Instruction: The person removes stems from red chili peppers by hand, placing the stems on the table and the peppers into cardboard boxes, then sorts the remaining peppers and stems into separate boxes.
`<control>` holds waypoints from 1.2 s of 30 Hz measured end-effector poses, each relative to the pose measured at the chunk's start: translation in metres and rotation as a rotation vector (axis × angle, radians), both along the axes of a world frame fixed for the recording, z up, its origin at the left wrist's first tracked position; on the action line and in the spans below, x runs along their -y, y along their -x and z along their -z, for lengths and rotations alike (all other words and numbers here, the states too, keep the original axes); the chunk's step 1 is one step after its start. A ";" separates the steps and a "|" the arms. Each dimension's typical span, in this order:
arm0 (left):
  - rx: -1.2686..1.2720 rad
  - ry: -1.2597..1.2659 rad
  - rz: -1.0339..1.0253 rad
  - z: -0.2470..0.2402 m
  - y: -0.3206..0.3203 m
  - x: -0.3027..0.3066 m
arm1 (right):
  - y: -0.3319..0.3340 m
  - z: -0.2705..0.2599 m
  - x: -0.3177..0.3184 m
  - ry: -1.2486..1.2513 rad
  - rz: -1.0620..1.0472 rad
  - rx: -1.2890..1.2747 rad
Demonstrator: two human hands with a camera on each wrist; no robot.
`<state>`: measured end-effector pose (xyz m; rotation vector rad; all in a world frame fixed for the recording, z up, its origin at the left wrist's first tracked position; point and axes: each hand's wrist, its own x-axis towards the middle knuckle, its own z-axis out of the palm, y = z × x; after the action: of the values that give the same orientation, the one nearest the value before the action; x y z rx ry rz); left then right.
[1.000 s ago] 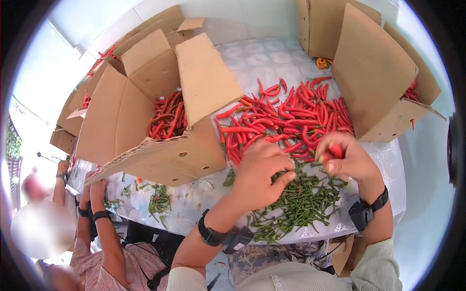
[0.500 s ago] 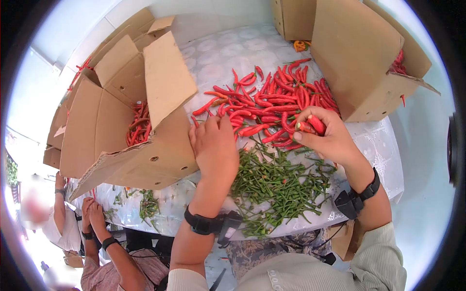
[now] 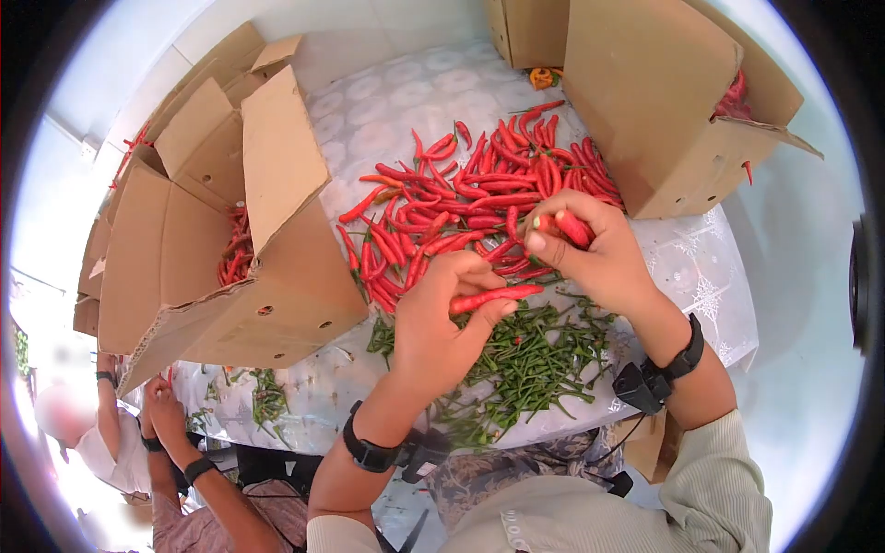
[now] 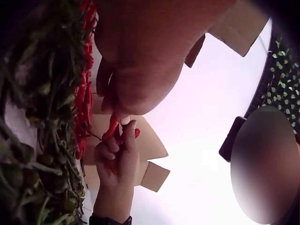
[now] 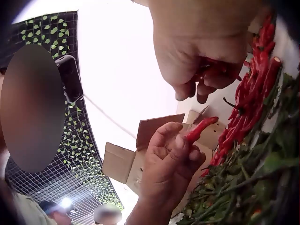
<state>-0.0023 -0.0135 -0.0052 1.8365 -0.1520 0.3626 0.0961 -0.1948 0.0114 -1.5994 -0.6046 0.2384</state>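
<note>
The left hand (image 3: 438,323) pinches one red chili (image 3: 496,298) between thumb and fingers, its tip pointing toward the other hand; the right wrist view shows this chili (image 5: 201,130) too. Curled around red chilies (image 3: 573,229), the right hand (image 3: 595,253) is a little higher and to the right. In the right wrist view several chilies (image 5: 216,70) show inside its palm. Behind both hands spreads a heap of red chilies (image 3: 498,175). Green stems (image 3: 539,369) lie piled below the hands, nearer the body.
An open cardboard box (image 3: 277,309) with red chilies stands at the left, another box (image 3: 636,120) at the right. An orange-yellow pepper (image 3: 541,77) lies by the back box. Other people's arms (image 3: 221,488) work at the table's lower left.
The left hand moved from the heap's left side toward the right hand and now holds a chili. The right hand keeps its chilies. The whole head view has shifted, with boxes appearing further left.
</note>
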 end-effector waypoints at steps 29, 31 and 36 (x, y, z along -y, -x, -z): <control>0.239 -0.581 -0.430 0.000 -0.029 -0.024 | 0.004 -0.003 0.002 -0.217 -0.109 -0.562; 0.317 -0.545 -0.337 -0.009 -0.023 -0.007 | 0.005 0.004 -0.009 -0.204 -0.037 -0.344; 0.322 -0.455 -0.183 -0.013 -0.017 0.011 | 0.010 -0.007 -0.006 0.028 -0.069 -0.376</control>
<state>0.0142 -0.0245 0.0077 2.2360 -0.3096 0.8055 0.0861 -0.1891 0.0180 -1.5113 -0.3656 0.5857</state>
